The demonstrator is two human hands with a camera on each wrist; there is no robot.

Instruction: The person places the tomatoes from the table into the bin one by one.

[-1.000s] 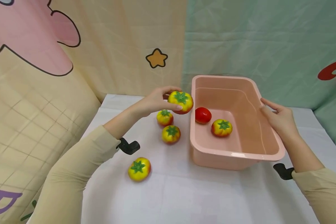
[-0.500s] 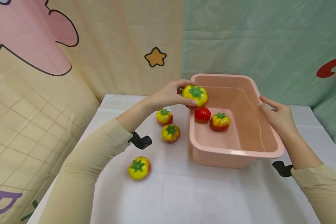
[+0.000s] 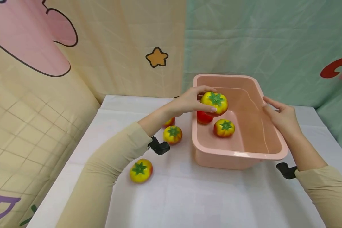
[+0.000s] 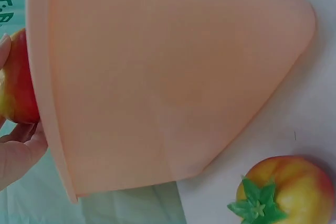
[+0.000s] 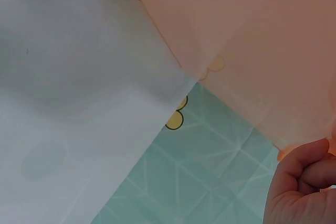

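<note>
My left hand (image 3: 189, 102) grips a yellow-and-red toy tomato (image 3: 218, 104) with a green leafy top, thumb on the near side. It holds the tomato above the left part of a pink plastic basin (image 3: 236, 154). In the left wrist view, the basin wall (image 4: 157, 77) partly hides the held tomato (image 4: 20, 85). Inside the basin lie a red tomato (image 3: 204, 117), partly covered by the hand, and a yellow-red tomato (image 3: 224, 128), leaf up. My right hand (image 3: 285, 118) pinches the basin's right rim; in the right wrist view its fingers (image 5: 307, 156) are curled at the rim.
Left of the basin, a tomato (image 3: 172, 135) sits on the white-covered table (image 3: 171, 196), with another tomato (image 3: 169, 122) behind it, partly hidden by my left forearm. A further tomato (image 3: 141, 171) lies nearer the front. A printed cloth (image 3: 125, 38) hangs behind the table.
My left hand has carried its tomato rightward, from beside the basin's left rim to above its inside. The yellow-red tomato in the basin has rocked. My right hand stays on the rim.
</note>
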